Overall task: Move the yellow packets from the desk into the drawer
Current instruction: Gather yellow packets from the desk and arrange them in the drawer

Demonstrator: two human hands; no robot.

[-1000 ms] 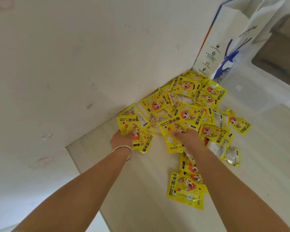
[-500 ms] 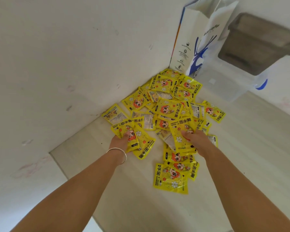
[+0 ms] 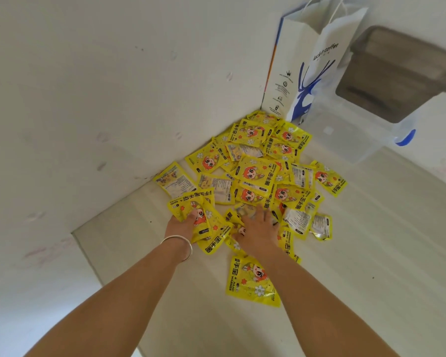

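Fingers of the left hand were curled round a small clutch of yellow packets at the near-left edge of the pile; fingers of the right hand lay spread and fairly flat, pressing on packets, no visible pinch. Main pile sat on the tabletop in the corner against the wall, fanning out ahead and to the right of both hands. One stray packet lay nearest the person, just beside the right forearm, long axis roughly running away from the viewer; right hand looked the closer one for it. Drawer not in view, so the drop direction couldn't be told. Legible print: "HAND WARMER" on several packets, plus Chinese characters and a red-haired cartoon face; some lay back-up showing fine print, unreadable. White paper bag behind the pile read "luckin coffee" with a blue deer logo. Clear plastic bin stood beside it.
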